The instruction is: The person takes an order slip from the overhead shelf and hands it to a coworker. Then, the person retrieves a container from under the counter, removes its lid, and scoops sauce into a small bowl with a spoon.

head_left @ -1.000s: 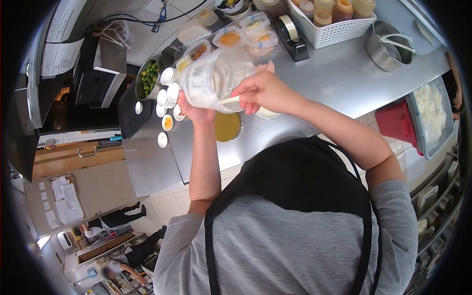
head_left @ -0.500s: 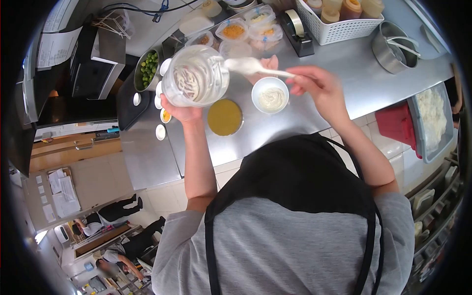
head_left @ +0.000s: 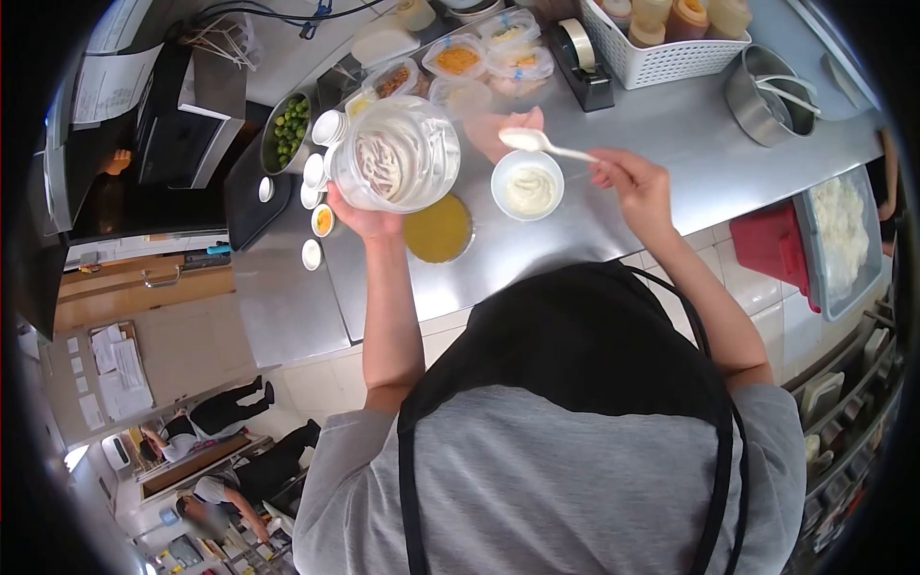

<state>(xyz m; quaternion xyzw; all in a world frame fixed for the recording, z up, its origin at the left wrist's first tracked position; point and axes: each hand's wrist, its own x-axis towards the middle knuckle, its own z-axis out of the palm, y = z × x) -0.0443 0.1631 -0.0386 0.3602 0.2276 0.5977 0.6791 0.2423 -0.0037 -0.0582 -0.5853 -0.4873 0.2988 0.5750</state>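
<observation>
My left hand (head_left: 367,222) holds up a clear plastic jar (head_left: 398,153) smeared inside with white sauce, its mouth tilted toward me above the steel counter (head_left: 671,144). My right hand (head_left: 632,182) pinches the handle of a white spoon (head_left: 533,142). The spoon head hangs just above a small white bowl (head_left: 527,187) holding white sauce. A round bowl of yellow-green sauce (head_left: 438,230) sits on the counter below the jar, partly hidden by it.
Small white cups (head_left: 321,168) and a metal bowl of green limes (head_left: 287,129) stand to the left. Behind are lidded tubs (head_left: 460,59), a tape dispenser (head_left: 580,57), a white basket of bottles (head_left: 661,43) and a metal pot (head_left: 771,81). A tray of white food (head_left: 843,225) lies right.
The spoon came out of the jar and moved right, over the small white bowl. The jar swung left and down a little, uncovering the bowl of white sauce.
</observation>
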